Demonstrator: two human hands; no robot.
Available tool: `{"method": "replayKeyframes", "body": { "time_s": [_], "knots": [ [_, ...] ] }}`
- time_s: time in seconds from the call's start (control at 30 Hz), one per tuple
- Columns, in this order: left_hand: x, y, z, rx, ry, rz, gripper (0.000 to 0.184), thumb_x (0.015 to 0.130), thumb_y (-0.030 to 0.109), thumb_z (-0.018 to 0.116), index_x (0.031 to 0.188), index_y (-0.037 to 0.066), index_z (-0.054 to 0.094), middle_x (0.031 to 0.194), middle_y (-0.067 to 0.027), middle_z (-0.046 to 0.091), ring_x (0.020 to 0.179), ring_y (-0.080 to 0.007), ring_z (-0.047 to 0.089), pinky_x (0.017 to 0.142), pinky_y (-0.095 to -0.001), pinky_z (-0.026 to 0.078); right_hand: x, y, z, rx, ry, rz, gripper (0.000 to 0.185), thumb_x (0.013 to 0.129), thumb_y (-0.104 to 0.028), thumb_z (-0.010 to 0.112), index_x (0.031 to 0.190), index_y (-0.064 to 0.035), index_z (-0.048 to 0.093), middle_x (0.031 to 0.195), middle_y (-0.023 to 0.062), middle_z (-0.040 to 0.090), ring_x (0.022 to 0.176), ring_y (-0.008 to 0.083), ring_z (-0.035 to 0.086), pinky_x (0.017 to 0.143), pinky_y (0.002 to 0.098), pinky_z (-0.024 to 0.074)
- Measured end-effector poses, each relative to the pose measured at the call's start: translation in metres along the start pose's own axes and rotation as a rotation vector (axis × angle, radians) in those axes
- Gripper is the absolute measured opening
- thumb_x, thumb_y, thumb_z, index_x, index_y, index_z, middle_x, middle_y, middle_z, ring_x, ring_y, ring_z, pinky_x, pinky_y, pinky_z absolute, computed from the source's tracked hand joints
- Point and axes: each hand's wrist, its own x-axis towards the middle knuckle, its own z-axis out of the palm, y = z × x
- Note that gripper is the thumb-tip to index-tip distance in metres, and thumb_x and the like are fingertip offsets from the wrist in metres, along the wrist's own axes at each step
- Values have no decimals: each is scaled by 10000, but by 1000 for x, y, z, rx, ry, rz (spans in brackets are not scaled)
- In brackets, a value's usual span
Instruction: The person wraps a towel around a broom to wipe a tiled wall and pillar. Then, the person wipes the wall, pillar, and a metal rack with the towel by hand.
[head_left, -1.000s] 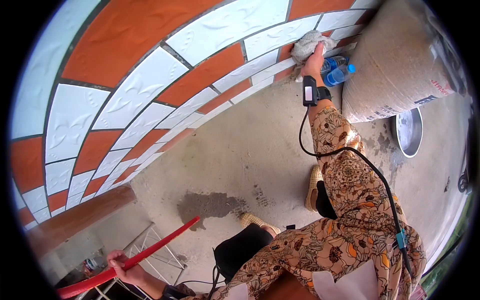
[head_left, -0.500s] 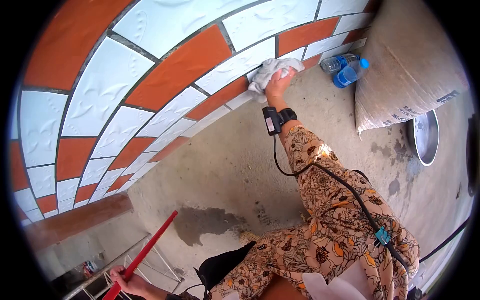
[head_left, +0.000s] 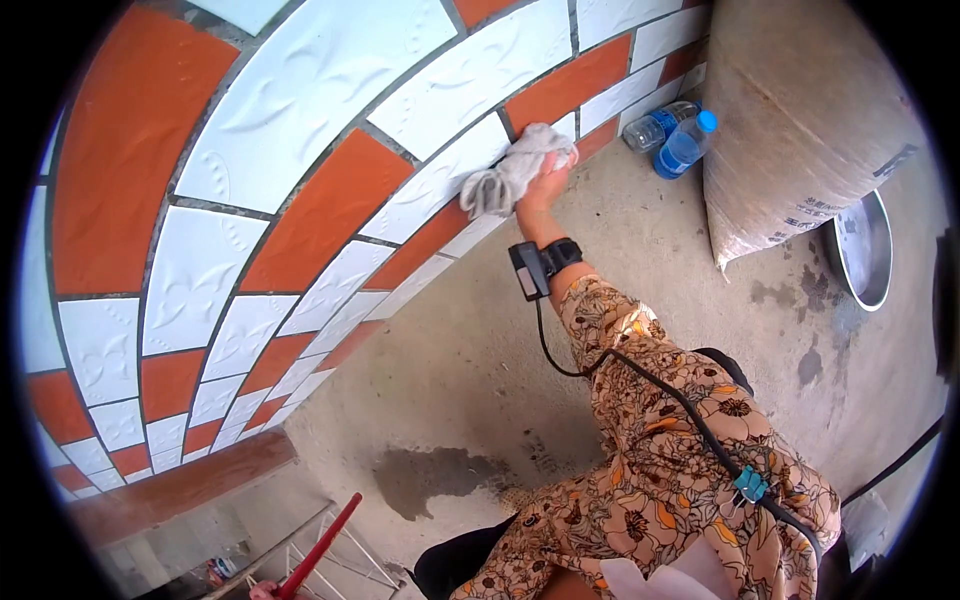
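My right hand (head_left: 545,187) is closed on a crumpled grey-white cloth (head_left: 508,175) and presses it against the lower part of the tiled wall (head_left: 340,180), over white and orange-red tiles. A black band with a small device is on that wrist. At the bottom left edge, my left hand (head_left: 266,591) is mostly cut off by the frame; its visible fingers are round a red pole (head_left: 325,545).
Two plastic bottles (head_left: 684,148) stand by the wall, beside a large full sack (head_left: 800,120). A metal basin (head_left: 865,250) leans behind the sack. A wire rack (head_left: 335,560) is at lower left. A wet patch (head_left: 430,475) marks the concrete floor.
My right hand has moved the cloth left along the wall, away from the bottles. My left hand and the red pole have shifted lower in view, partly out of frame.
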Motion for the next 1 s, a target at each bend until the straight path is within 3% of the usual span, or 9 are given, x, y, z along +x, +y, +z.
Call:
{"method": "replayKeyframes", "body": {
  "time_s": [0.03, 0.07, 0.13, 0.33, 0.43, 0.67, 0.83, 0.93, 1.0],
  "knots": [
    [-5, -2, 0, 24, -57, 22, 101, 623, 5, 600, 622, 57, 513, 591, -98, 485, 558, -216, 475, 494, -317, 364, 41, -44, 4, -35, 141, -101, 394, 888, -277, 426, 1127, 35, 401, 1051, 162, 525, 917, 252, 545, 774, 343, 447],
    [-6, 1, -2, 60, -123, 38, 105, 627, 4, 598, 618, 62, 512, 594, -95, 484, 553, -212, 466, 490, -312, 357, 58, -87, 5, 168, 349, 302, 369, 886, -306, 425, 1084, 6, 440, 1009, 144, 546, 875, 241, 561, 734, 334, 470],
    [-7, -1, -8, 22, -232, 52, 105, 629, 4, 597, 618, 69, 515, 594, -92, 480, 556, -209, 461, 490, -307, 351, 101, -33, -29, 725, 5, 358, 340, 882, -330, 427, 1037, -30, 465, 993, 134, 550, 850, 235, 570, 710, 337, 474],
    [-10, -1, 1, -59, -67, -45, 122, 648, 19, 598, 615, 103, 516, 594, -86, 497, 571, -200, 472, 507, -303, 370, -27, 7, -6, -143, 164, 443, 365, 886, -350, 421, 1076, -39, 443, 1016, 161, 540, 865, 263, 557, 734, 350, 464],
    [-5, 4, 24, -136, -95, -55, 113, 669, 30, 595, 628, 98, 515, 601, -84, 513, 587, -200, 494, 542, -309, 396, -64, -13, -5, -210, -110, 357, 378, 887, -360, 417, 1095, -44, 432, 1027, 175, 535, 873, 278, 550, 746, 357, 460],
    [0, 27, 21, -218, -94, -112, 192, 722, 63, 564, 565, 95, 457, 527, -40, 422, 529, -175, 460, 510, -289, 366, 135, -44, -7, -19, 254, 330, 412, 892, -383, 410, 1140, -55, 407, 1054, 206, 524, 891, 311, 534, 774, 372, 449],
    [0, 2, 3, -210, 137, -137, 222, 679, 1, 588, 545, 109, 448, 484, -46, 418, 488, -172, 450, 510, -292, 364, -47, -44, 59, -139, 171, 161, 560, 876, -308, 458, 1259, 52, 264, 1237, 256, 378, 1148, 354, 385, 936, 381, 318],
    [-9, -6, 27, -158, 148, -224, 222, 667, -15, 573, 545, 111, 437, 537, -62, 457, 548, -192, 476, 532, -295, 378, -127, -77, 41, -291, -445, -5, 513, 786, -64, 480, 1231, 62, 259, 1203, 221, 375, 1143, 314, 372, 983, 324, 247],
    [-22, -12, 36, -217, -30, -171, 216, 704, 3, 566, 598, 103, 407, 545, -65, 439, 564, -178, 466, 555, -288, 378, -74, -75, 41, -278, -196, -263, 378, 726, -87, 517, 1070, -2, 386, 1047, 222, 436, 1027, 368, 410, 908, 384, 306]
  ]
}}
